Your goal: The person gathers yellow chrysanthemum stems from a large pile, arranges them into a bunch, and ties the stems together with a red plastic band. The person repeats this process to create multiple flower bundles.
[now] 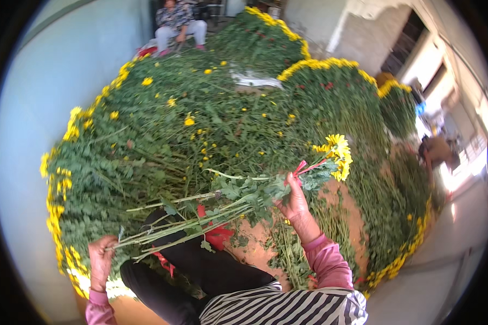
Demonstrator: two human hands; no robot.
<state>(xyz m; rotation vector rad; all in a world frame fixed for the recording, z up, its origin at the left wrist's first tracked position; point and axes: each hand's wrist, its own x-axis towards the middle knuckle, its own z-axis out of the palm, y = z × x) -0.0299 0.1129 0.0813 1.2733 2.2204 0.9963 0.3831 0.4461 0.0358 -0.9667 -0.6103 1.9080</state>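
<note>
A bunch of yellow chrysanthemums (pixel 236 205) stretches across my lap, its blooms (pixel 340 156) pointing to the right. Just below those blooms a red tie (pixel 299 170) goes round the leafy stems. My right hand (pixel 295 201) grips the bunch beside the tie. At the other end, my left hand (pixel 102 250) is closed on the cut stem ends. A few stems stick out unevenly between the two hands. Red strips (pixel 217 235) lie by my dark-trousered legs (pixel 211 264), partly behind the stems.
Cut chrysanthemum stems (pixel 179 142) cover the floor ahead, edged by yellow blooms (pixel 55 211) along the left wall. Stacked flower bundles (pixel 333 89) stand further back. A seated person (pixel 181 26) is at the far end; another person (pixel 437 152) bends at the right. Loose stems (pixel 321 227) lie beside my right arm.
</note>
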